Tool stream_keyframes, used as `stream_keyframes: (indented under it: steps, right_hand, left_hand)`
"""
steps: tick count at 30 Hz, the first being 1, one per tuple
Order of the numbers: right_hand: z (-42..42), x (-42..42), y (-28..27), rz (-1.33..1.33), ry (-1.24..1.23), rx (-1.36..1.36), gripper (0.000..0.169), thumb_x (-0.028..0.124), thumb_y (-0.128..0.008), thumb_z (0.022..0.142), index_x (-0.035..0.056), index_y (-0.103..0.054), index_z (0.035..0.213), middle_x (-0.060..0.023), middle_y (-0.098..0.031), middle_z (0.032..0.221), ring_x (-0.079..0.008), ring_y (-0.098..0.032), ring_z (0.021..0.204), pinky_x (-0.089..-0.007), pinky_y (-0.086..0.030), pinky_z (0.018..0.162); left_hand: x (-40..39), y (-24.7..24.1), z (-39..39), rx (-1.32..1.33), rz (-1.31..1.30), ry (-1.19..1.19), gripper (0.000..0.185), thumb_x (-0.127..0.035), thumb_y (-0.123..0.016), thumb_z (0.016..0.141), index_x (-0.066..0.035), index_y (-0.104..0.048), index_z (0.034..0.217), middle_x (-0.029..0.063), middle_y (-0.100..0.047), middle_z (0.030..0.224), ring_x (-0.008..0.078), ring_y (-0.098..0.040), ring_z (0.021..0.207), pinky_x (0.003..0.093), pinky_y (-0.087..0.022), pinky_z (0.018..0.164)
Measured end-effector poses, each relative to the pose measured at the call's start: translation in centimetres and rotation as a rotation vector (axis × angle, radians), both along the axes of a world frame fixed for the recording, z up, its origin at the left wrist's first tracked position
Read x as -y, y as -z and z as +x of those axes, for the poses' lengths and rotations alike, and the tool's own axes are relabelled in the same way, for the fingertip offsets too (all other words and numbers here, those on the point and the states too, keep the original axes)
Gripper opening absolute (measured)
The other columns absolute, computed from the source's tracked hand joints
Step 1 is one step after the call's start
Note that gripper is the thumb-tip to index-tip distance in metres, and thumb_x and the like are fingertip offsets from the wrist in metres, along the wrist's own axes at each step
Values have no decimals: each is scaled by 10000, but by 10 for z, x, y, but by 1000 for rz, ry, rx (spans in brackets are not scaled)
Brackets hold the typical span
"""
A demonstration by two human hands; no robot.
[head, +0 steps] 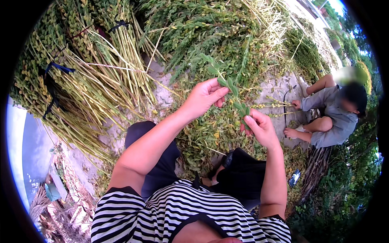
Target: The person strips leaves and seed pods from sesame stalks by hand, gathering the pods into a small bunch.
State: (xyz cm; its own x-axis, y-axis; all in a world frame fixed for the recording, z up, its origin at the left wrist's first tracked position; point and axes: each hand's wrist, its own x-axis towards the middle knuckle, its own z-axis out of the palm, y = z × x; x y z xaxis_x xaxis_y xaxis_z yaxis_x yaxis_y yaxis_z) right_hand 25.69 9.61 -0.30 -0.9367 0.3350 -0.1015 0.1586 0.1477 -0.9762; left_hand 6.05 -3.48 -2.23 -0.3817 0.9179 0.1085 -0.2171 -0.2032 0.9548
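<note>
A short green plant stalk (233, 90) with paired leaves or pods runs slantwise between my hands, above a littered heap. My left hand (209, 94) pinches it near its middle between thumb and fingers. Lower down and to the right, my right hand (258, 125) grips its other end, partly hiding it. The far tip (212, 65) sticks out beyond my left hand. Beneath both hands lies a thick layer of loose green and yellow leaves (206, 136).
Tied bundles of pod-bearing stalks (121, 79) lie at the left, bound with dark strips (60, 67). A large leafy pile (194, 33) lies ahead. At right, a crouching person (334, 112) holds thin stalks (273, 104) by a black cord (284, 103). Near my right elbow is a shiny item (294, 177).
</note>
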Motion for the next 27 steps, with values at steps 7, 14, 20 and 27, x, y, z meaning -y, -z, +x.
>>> stream_keyframes:
  steps: [7,14,20,27]
  right_hand:
    - [1,-2,3,113,28,11,228,175,-539,938,37,-514,758,-4,-580,658,-41,-488,544,-205,-400,498]
    - [1,0,0,101,15,34,229,186,-553,932,39,-529,759,8,-578,664,-39,-493,562,-206,-397,508]
    - [3,-2,1,99,8,47,219,189,-552,932,39,-544,772,10,-580,667,-37,-493,575,-204,-401,522]
    - [3,1,-8,41,-39,106,208,195,-531,942,41,-563,806,7,-586,673,-38,-487,565,-205,-399,515]
  left_hand:
    - [-1,3,1,9,54,64,172,-199,-548,934,-44,-587,998,-18,-572,790,43,-464,593,192,-382,528]
    - [3,-5,-1,330,13,145,78,-131,-541,917,-67,-555,960,-1,-582,850,19,-378,555,175,-310,476]
    - [4,-8,0,314,5,157,56,-103,-534,907,-78,-556,952,1,-589,861,14,-349,542,169,-288,466]
    - [3,-7,4,176,-57,118,70,-104,-529,905,-76,-577,949,-19,-568,789,15,-339,521,175,-259,463]
